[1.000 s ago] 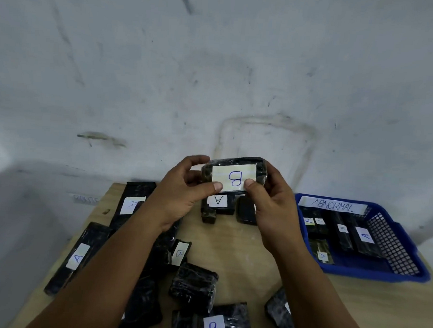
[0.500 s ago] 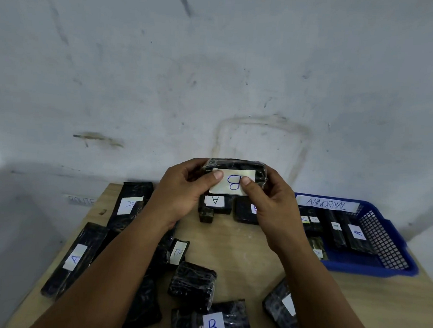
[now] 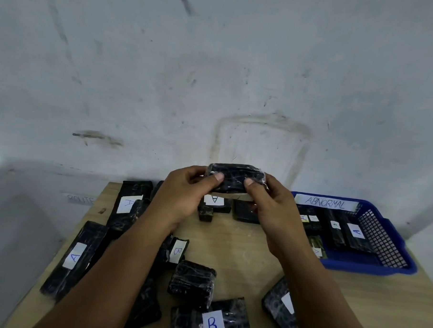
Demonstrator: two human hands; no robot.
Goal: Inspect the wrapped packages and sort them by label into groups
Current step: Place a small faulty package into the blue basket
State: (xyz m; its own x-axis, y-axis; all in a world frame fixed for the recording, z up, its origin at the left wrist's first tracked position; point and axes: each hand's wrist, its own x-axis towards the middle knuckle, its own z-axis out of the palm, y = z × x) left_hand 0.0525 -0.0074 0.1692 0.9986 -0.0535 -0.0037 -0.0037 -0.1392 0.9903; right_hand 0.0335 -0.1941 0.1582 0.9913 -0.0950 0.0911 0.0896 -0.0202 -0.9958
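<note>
Both hands hold one black plastic-wrapped package [image 3: 234,177] up above the far middle of the wooden table [image 3: 239,249]. My left hand [image 3: 181,197] grips its left end and my right hand [image 3: 270,206] its right end, thumbs on the near side. Its plain black side faces me; only the white edge of its label shows underneath. Other black packages lie on the table: two marked A on the left [image 3: 76,258] [image 3: 130,202], one marked A [image 3: 215,201] behind the hands, and two marked B [image 3: 178,251] [image 3: 212,322] nearer me.
A blue mesh basket [image 3: 381,235] labelled ABNORMAL sits at the right with several labelled packages inside. An unlabelled package [image 3: 193,283] lies at centre front and another [image 3: 281,308] at front right. A stained grey wall rises behind the table.
The held package has been tipped over: its B label faced me before and now points down, with the plain black side toward me. Both hands kept their grip.
</note>
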